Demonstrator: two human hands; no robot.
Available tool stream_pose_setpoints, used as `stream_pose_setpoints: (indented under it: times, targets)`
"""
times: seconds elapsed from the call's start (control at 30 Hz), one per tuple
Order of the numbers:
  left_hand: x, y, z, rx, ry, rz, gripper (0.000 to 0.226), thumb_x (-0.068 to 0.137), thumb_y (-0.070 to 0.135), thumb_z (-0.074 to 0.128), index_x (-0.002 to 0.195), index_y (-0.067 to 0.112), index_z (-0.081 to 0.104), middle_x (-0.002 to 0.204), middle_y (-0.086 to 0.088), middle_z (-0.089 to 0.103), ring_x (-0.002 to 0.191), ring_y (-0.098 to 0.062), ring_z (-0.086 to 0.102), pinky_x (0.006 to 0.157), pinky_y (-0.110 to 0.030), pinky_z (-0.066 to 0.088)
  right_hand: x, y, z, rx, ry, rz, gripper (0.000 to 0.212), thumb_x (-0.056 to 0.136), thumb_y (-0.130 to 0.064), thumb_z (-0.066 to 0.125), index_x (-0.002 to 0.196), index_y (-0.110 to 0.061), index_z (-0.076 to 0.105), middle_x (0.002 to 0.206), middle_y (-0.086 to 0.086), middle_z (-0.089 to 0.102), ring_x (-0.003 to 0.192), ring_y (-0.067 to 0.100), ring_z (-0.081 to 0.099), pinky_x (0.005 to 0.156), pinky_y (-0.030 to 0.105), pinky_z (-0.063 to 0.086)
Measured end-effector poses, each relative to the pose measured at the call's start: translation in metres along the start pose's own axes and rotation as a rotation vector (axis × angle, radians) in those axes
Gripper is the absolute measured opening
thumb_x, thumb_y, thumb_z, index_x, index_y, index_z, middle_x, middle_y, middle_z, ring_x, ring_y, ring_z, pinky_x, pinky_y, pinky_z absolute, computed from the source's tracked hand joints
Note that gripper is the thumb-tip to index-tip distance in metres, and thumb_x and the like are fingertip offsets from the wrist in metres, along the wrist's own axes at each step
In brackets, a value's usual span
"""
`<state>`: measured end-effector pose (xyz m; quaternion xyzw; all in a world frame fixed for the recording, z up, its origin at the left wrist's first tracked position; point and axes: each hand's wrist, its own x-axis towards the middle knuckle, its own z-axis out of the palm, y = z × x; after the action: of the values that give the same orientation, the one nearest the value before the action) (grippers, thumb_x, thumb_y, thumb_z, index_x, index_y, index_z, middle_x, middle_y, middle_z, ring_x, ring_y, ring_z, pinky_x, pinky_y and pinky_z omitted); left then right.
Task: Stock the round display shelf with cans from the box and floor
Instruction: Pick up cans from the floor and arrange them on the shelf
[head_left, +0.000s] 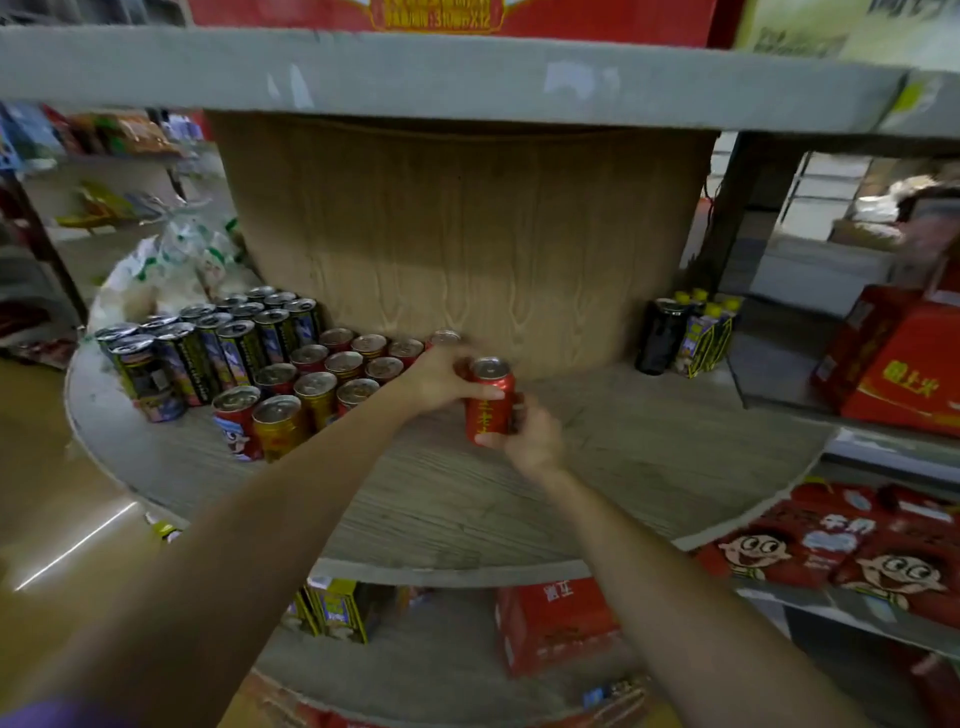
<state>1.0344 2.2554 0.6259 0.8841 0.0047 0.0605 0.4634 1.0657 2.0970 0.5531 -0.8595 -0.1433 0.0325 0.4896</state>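
Fingers (488, 393) of both hands wrap one upright red can (488, 402) (long axis vertical), just right of the shelved cans (332, 371); left hand (439, 376) nearer them.

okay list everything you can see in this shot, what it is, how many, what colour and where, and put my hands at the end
held can: one, red, upright in both hands above the shelf
short cans: a cluster, red and gold, shelf left of the hands
tall cans: a cluster, dark, shelf far left
round shelf: one, grey wood grain, centre
dark bottle: one, shelf right, by the core
red cartons: several, right side
left hand: gripping the held can's upper part
right hand: gripping its lower part
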Motion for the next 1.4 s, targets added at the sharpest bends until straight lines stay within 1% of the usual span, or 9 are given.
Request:
stream_pose_setpoints:
  times: [0.1,0.3,0.43,0.57,0.73,0.93,1.2,1.33,1.4]
  targets:
    - [0.015,-0.021,-0.013,0.088,0.002,-0.015,0.045,0.061,0.033,0.092,0.099,0.015,0.074,0.099,-0.002,0.073,0.099,-0.016,0.067,0.096,-0.036,0.051,0.01,0.002,0.021,-0.036,-0.022,0.026,0.075,0.065,-0.025,0.09,0.129,-0.013,0.054,0.122,0.005,0.067,0.111,0.019,0.064,0.091,0.028,0.048]
    - [0.033,-0.037,-0.041,0.19,0.004,-0.128,0.048,0.057,0.025,0.094,0.098,0.011,0.073,0.098,-0.007,0.071,0.091,-0.016,0.064,0.082,-0.028,0.051,0.032,-0.006,0.06,0.003,-0.06,0.048,0.075,0.065,-0.023,0.09,0.129,-0.014,0.054,0.124,0.004,0.066,0.114,0.019,0.062,0.098,0.032,0.048]
    - [0.045,-0.046,-0.056,0.207,0.01,-0.181,0.056,0.055,0.024,0.095,0.104,0.011,0.07,0.098,-0.004,0.07,0.094,-0.015,0.064,0.072,-0.021,0.045,0.049,-0.014,0.078,-0.027,-0.056,0.049,0.075,0.065,-0.027,0.09,0.129,-0.015,0.053,0.122,0.003,0.067,0.111,0.017,0.062,0.088,0.023,0.045]
    - [0.051,-0.049,-0.061,0.211,0.033,-0.195,0.058,0.057,0.022,0.094,0.108,0.009,0.069,0.103,-0.002,0.068,0.098,-0.015,0.062,0.078,-0.023,0.045,0.062,-0.02,0.087,-0.067,-0.041,0.044,0.076,0.065,-0.027,0.09,0.129,-0.015,0.051,0.122,0.005,0.066,0.111,0.021,0.062,0.09,0.028,0.047]
    - [0.053,-0.044,-0.06,0.24,0.024,-0.186,0.038,0.07,0.013,0.087,0.101,0.01,0.065,0.085,0.007,0.056,0.09,-0.009,0.052,0.077,-0.02,0.038,0.072,-0.024,0.093,-0.091,-0.05,0.054,0.075,0.071,-0.017,0.086,0.134,-0.011,0.046,0.127,0.01,0.063,0.118,0.025,0.058,0.1,0.034,0.046]
    - [0.052,-0.039,-0.057,0.316,0.037,-0.211,0.046,0.068,0.019,0.088,0.108,0.005,0.069,0.099,-0.002,0.067,0.098,-0.015,0.059,0.079,-0.021,0.041,0.072,-0.027,0.091,-0.105,-0.075,0.071,0.077,0.071,-0.017,0.085,0.137,-0.01,0.045,0.129,0.01,0.061,0.121,0.025,0.057,0.1,0.03,0.043]
    - [0.035,-0.033,-0.038,0.458,0.179,-0.178,0.028,0.075,0.025,0.082,0.09,0.008,0.065,0.1,-0.012,0.069,0.097,-0.025,0.064,0.076,-0.027,0.046,0.054,-0.034,0.074,-0.135,-0.05,0.058,0.048,0.08,-0.018,0.076,0.123,-0.007,0.058,0.118,0.009,0.067,0.111,0.023,0.062,0.08,0.018,0.039]
    - [0.018,-0.025,-0.027,0.5,0.286,-0.092,0.033,0.079,0.029,0.077,0.101,0.009,0.064,0.103,-0.014,0.064,0.098,-0.031,0.061,0.079,-0.035,0.046,0.034,-0.035,0.057,-0.083,-0.06,0.04,0.038,0.083,-0.012,0.074,0.118,-0.005,0.061,0.11,0.007,0.069,0.105,0.019,0.063,0.081,0.019,0.041]
    - [0.011,-0.022,-0.019,0.491,0.265,-0.064,0.026,0.079,0.038,0.075,0.09,0.016,0.065,0.098,-0.011,0.067,0.092,-0.029,0.064,0.078,-0.034,0.05,0.021,-0.033,0.047,-0.068,-0.05,0.026,0.028,0.083,-0.006,0.071,0.11,-0.003,0.065,0.098,0.008,0.069,0.094,0.018,0.063,0.077,0.018,0.042]
